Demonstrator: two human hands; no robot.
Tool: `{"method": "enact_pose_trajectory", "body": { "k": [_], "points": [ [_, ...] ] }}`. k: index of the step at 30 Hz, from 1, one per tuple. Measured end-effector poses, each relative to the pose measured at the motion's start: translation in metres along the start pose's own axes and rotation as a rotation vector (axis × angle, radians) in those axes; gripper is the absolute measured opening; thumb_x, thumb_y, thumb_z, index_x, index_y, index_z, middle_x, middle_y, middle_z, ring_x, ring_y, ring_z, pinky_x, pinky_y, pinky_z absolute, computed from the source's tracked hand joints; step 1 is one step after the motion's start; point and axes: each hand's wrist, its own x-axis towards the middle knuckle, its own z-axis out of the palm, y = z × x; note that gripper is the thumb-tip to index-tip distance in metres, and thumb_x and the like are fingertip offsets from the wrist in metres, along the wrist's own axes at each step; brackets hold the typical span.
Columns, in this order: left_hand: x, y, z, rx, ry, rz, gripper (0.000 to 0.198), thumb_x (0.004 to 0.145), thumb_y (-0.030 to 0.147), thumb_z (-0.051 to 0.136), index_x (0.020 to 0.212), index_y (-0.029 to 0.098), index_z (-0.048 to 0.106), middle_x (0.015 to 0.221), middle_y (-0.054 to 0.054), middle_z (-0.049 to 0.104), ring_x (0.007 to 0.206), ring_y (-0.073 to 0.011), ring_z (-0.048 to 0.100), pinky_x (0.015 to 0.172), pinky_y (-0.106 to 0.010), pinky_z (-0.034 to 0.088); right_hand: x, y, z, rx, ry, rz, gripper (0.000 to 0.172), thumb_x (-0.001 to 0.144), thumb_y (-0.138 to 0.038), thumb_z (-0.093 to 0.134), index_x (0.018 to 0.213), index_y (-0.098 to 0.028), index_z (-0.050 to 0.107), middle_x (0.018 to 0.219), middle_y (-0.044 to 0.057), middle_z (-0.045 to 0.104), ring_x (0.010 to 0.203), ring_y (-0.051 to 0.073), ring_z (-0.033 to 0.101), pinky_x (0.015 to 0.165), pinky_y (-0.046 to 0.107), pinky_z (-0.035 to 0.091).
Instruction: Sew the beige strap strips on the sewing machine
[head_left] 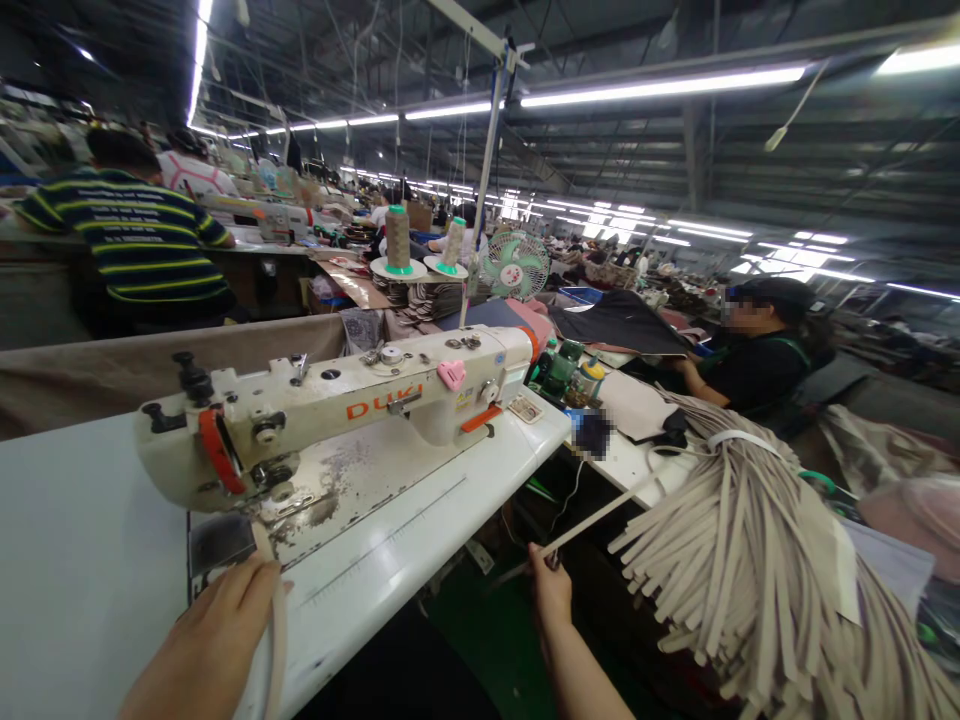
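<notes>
Near strip (277, 650), beige, narrow: upper part at the needle end of the sewing machine (360, 410), remainder curving down beside the left hand (214, 630); fingertips on it, pinched or merely pressed, impossible to tell. Far strip (600, 515), same colour: stretched from beside the bundle (720, 540) to the right hand (551, 590), gripped there between thumb and fingers, with a small dark object, kind unclear. Handling, by judgement: light, pliable, prone to twisting, hardly fragile; best taken flat, by both edges, close to the needle. Bundle probably far heavier; best lifted at the pale band (754, 440). Surface: white tabletop (405, 540), smooth, glossy, ruler-marked, probably slippery under the material; machine bed worn and chipped. Room: large workshop under tube lights (660, 87); thread cones (397, 240) and green fan (514, 266) behind the machine; co-worker in stripes (127, 235) at left, co-worker in black (757, 355) at right.
</notes>
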Motion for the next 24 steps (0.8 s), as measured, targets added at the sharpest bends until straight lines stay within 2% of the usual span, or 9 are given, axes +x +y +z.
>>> {"method": "enact_pose_trajectory", "body": {
  "k": [4,8,12,15,19,24],
  "points": [
    [-0.008,-0.011,0.015,-0.006,0.027,0.010,0.043,0.098,0.019,0.038,0.131,0.014,0.065,0.140,-0.018,0.064,0.131,-0.0352,0.061,0.111,-0.051,0.052,0.011,-0.010,-0.012,-0.027,0.050,-0.045,0.063,0.068,-0.079,0.071,0.085,-0.019,0.074,0.057,0.002,0.064,0.059,0.024,0.063,0.053,0.033,0.045],
    [-0.016,-0.022,0.032,-0.028,0.031,-0.017,0.047,0.096,0.017,0.038,0.133,0.015,0.066,0.145,-0.018,0.063,0.134,-0.0360,0.060,0.113,-0.053,0.051,0.015,-0.025,-0.017,-0.057,0.018,-0.120,0.063,0.069,-0.080,0.070,0.081,-0.018,0.074,0.057,0.001,0.062,0.058,0.023,0.062,0.053,0.032,0.046],
    [-0.017,-0.031,0.045,-0.055,0.029,-0.044,0.049,0.095,0.018,0.036,0.133,0.015,0.066,0.144,-0.017,0.064,0.132,-0.0373,0.061,0.112,-0.055,0.052,0.011,-0.042,-0.018,-0.095,-0.030,-0.223,0.062,0.079,-0.079,0.062,0.082,-0.019,0.076,0.059,0.002,0.063,0.062,0.024,0.064,0.059,0.033,0.049],
    [-0.017,-0.029,0.041,-0.077,0.027,-0.052,0.047,0.096,0.020,0.037,0.133,0.015,0.067,0.144,-0.017,0.063,0.133,-0.0377,0.060,0.113,-0.056,0.051,0.004,-0.055,-0.011,-0.119,-0.099,-0.313,0.058,0.083,-0.075,0.061,0.081,-0.020,0.077,0.065,0.004,0.067,0.070,0.026,0.067,0.069,0.035,0.052],
    [-0.015,-0.018,0.028,-0.043,0.016,-0.017,0.048,0.097,0.017,0.037,0.137,0.015,0.062,0.147,-0.018,0.060,0.136,-0.0365,0.057,0.116,-0.054,0.048,-0.014,-0.071,0.009,-0.134,-0.233,-0.466,0.044,0.086,-0.063,0.066,0.088,-0.021,0.078,0.087,0.008,0.076,0.087,0.028,0.071,0.083,0.038,0.055],
    [-0.014,-0.011,0.020,-0.014,0.024,-0.034,0.046,0.098,0.017,0.038,0.138,0.015,0.062,0.148,-0.017,0.060,0.138,-0.0344,0.056,0.115,-0.050,0.050,-0.044,-0.097,0.029,-0.147,-0.416,-0.678,0.025,0.093,-0.046,0.064,0.098,-0.025,0.077,0.101,0.007,0.075,0.099,0.026,0.069,0.093,0.038,0.054]
  ]
}}
